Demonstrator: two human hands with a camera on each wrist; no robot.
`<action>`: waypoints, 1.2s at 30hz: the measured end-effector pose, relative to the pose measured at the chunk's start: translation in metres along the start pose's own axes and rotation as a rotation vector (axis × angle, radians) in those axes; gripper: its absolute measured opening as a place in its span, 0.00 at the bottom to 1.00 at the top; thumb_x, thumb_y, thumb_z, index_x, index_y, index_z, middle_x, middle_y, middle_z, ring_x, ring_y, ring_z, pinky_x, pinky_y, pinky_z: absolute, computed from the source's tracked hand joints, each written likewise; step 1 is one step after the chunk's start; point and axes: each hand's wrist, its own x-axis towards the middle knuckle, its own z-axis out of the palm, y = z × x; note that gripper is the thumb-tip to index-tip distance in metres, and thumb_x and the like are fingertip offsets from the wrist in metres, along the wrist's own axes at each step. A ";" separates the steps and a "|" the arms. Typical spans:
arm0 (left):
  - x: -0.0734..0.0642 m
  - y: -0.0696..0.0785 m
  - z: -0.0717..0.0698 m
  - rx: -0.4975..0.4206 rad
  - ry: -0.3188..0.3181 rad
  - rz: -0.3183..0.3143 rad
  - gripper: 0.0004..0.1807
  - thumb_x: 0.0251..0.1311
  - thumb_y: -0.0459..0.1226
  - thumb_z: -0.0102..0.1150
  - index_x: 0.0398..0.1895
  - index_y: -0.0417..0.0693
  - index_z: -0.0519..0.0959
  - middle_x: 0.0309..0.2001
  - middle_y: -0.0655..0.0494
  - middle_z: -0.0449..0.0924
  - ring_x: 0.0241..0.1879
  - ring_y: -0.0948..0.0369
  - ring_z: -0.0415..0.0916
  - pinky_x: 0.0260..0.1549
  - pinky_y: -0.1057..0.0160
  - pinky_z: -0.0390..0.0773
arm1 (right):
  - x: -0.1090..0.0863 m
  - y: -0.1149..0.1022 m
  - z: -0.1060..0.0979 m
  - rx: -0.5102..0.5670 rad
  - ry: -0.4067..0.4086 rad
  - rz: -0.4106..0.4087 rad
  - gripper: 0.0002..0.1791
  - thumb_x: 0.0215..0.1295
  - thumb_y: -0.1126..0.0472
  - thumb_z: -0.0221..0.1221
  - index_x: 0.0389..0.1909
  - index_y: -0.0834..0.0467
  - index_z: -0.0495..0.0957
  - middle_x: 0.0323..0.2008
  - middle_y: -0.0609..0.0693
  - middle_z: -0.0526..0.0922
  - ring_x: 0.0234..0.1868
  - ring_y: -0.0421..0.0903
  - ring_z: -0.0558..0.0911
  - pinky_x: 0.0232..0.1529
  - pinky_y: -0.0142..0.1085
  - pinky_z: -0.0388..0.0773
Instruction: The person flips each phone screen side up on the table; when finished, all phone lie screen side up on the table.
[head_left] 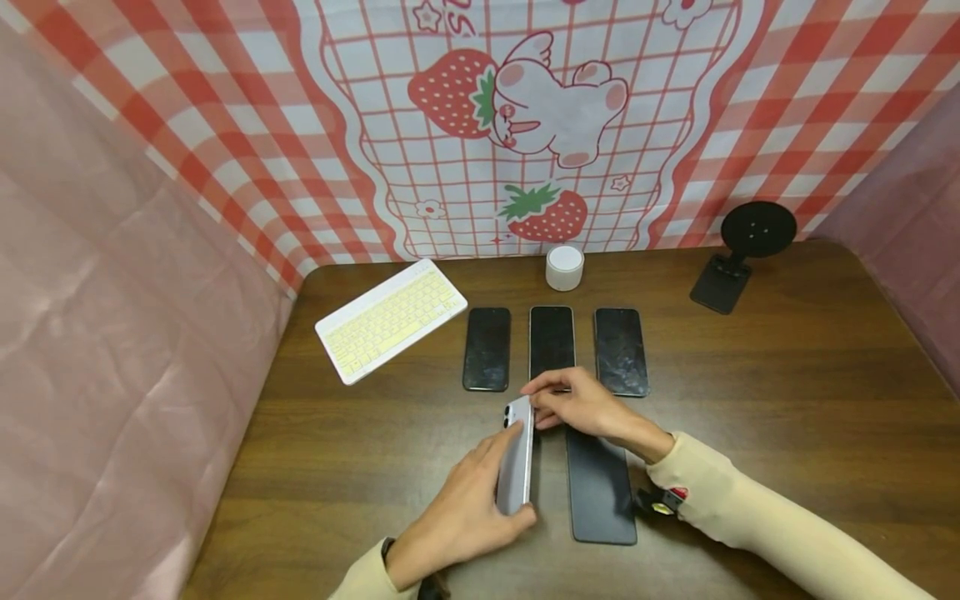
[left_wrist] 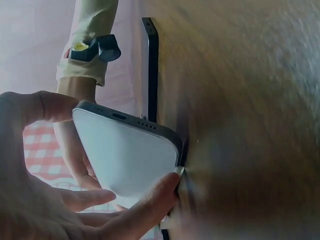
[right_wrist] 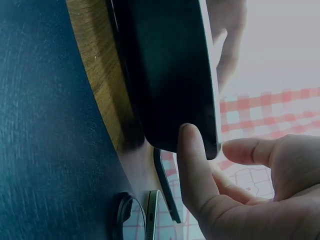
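A smartphone with a pale lilac back (head_left: 514,471) stands tilted on its long edge at the front middle of the table. My left hand (head_left: 461,508) grips it by its edges, thumb near the bottom end and fingers farther up. At the phone's top end my right hand (head_left: 585,408) pinches a corner. In the right wrist view one finger lies on the black screen (right_wrist: 167,65) and the thumb meets the side edge. The left wrist view shows the back (left_wrist: 127,155) and the charging port. Beneath my right wrist lies a dark grey flat slab (head_left: 600,492), perhaps a tablet.
Three phones lie screen up in a row: left (head_left: 487,350), middle (head_left: 551,337) and right (head_left: 621,352). Behind them are a white keyboard with yellow keys (head_left: 392,321), a small white cylinder (head_left: 564,268) and a black stand (head_left: 757,229). A checked cloth hangs at the back.
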 end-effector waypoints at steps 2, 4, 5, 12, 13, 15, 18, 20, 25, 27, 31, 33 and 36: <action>0.001 -0.002 -0.002 -0.032 -0.014 0.003 0.55 0.51 0.45 0.71 0.83 0.52 0.55 0.70 0.46 0.74 0.55 0.54 0.78 0.50 0.57 0.81 | 0.000 0.000 0.001 0.005 -0.019 0.000 0.18 0.77 0.67 0.52 0.59 0.77 0.77 0.51 0.73 0.84 0.42 0.47 0.90 0.44 0.38 0.88; 0.002 -0.004 -0.004 -0.082 -0.029 -0.002 0.55 0.51 0.44 0.70 0.83 0.52 0.55 0.69 0.46 0.74 0.52 0.55 0.79 0.42 0.65 0.80 | 0.000 0.000 0.003 0.014 -0.037 -0.002 0.20 0.78 0.67 0.50 0.61 0.78 0.75 0.52 0.74 0.84 0.43 0.50 0.90 0.45 0.38 0.88; 0.002 -0.005 -0.005 -0.111 -0.035 -0.007 0.55 0.51 0.43 0.70 0.83 0.52 0.54 0.68 0.46 0.74 0.51 0.55 0.79 0.38 0.68 0.80 | 0.001 0.001 0.003 0.018 -0.042 0.003 0.21 0.78 0.67 0.50 0.63 0.78 0.74 0.53 0.74 0.83 0.44 0.51 0.90 0.46 0.38 0.88; 0.006 -0.010 -0.008 -0.279 -0.017 -0.038 0.48 0.53 0.35 0.66 0.81 0.53 0.59 0.65 0.46 0.76 0.46 0.59 0.82 0.31 0.70 0.84 | 0.002 0.007 0.008 -0.004 -0.065 0.005 0.23 0.77 0.67 0.53 0.66 0.77 0.71 0.51 0.72 0.85 0.46 0.56 0.91 0.46 0.39 0.88; 0.007 -0.011 -0.008 -0.298 -0.008 -0.041 0.47 0.54 0.34 0.65 0.80 0.53 0.60 0.65 0.45 0.76 0.45 0.60 0.82 0.31 0.70 0.84 | 0.002 0.008 0.009 -0.019 -0.066 -0.002 0.23 0.77 0.67 0.55 0.66 0.77 0.71 0.50 0.72 0.86 0.45 0.56 0.91 0.45 0.40 0.89; 0.009 -0.014 -0.009 -0.334 0.009 -0.039 0.44 0.56 0.32 0.64 0.79 0.51 0.62 0.64 0.41 0.78 0.41 0.62 0.83 0.30 0.70 0.84 | 0.002 0.011 0.011 -0.051 -0.065 -0.014 0.24 0.75 0.66 0.58 0.66 0.77 0.72 0.48 0.70 0.87 0.44 0.57 0.91 0.45 0.41 0.89; 0.012 -0.017 -0.011 -0.383 0.030 -0.039 0.42 0.57 0.29 0.63 0.78 0.48 0.63 0.62 0.38 0.79 0.38 0.64 0.83 0.31 0.69 0.84 | 0.002 0.013 0.012 -0.093 -0.054 -0.030 0.25 0.74 0.64 0.61 0.65 0.76 0.73 0.47 0.68 0.88 0.43 0.55 0.91 0.43 0.40 0.89; 0.014 -0.019 -0.013 -0.397 0.049 -0.036 0.40 0.59 0.28 0.62 0.77 0.46 0.63 0.61 0.37 0.80 0.37 0.65 0.82 0.31 0.69 0.84 | 0.002 0.013 0.013 -0.118 -0.040 -0.033 0.27 0.72 0.63 0.63 0.64 0.76 0.73 0.45 0.66 0.89 0.41 0.53 0.91 0.41 0.37 0.88; 0.018 -0.023 -0.015 -0.430 0.082 -0.059 0.40 0.59 0.26 0.62 0.76 0.45 0.63 0.58 0.36 0.80 0.34 0.66 0.82 0.30 0.69 0.84 | 0.000 0.009 0.014 -0.234 0.015 -0.047 0.29 0.67 0.59 0.69 0.62 0.72 0.76 0.40 0.59 0.90 0.34 0.45 0.90 0.35 0.32 0.85; 0.019 -0.025 -0.016 -0.441 0.085 -0.074 0.40 0.59 0.25 0.62 0.76 0.44 0.63 0.58 0.34 0.79 0.33 0.66 0.82 0.30 0.70 0.83 | -0.001 0.008 0.014 -0.286 0.038 -0.055 0.28 0.65 0.58 0.71 0.61 0.70 0.77 0.38 0.57 0.90 0.31 0.42 0.89 0.33 0.32 0.84; 0.021 -0.029 -0.017 -0.457 0.078 -0.101 0.39 0.60 0.25 0.64 0.75 0.41 0.64 0.56 0.34 0.80 0.30 0.67 0.84 0.27 0.71 0.83 | -0.001 0.007 0.015 -0.380 0.089 -0.075 0.28 0.62 0.58 0.73 0.58 0.67 0.79 0.37 0.55 0.89 0.26 0.38 0.87 0.32 0.31 0.82; 0.022 -0.032 -0.018 -0.455 0.078 -0.100 0.38 0.59 0.25 0.65 0.74 0.38 0.65 0.53 0.34 0.80 0.29 0.66 0.84 0.25 0.70 0.82 | -0.001 0.008 0.015 -0.432 0.120 -0.085 0.27 0.60 0.57 0.75 0.57 0.65 0.80 0.36 0.54 0.89 0.25 0.36 0.85 0.33 0.32 0.81; 0.023 -0.036 -0.018 -0.429 0.088 -0.096 0.37 0.57 0.25 0.67 0.71 0.35 0.67 0.49 0.37 0.79 0.30 0.65 0.84 0.25 0.70 0.82 | -0.001 0.008 0.015 -0.506 0.163 -0.093 0.27 0.57 0.56 0.76 0.55 0.62 0.82 0.36 0.53 0.89 0.24 0.34 0.82 0.37 0.35 0.82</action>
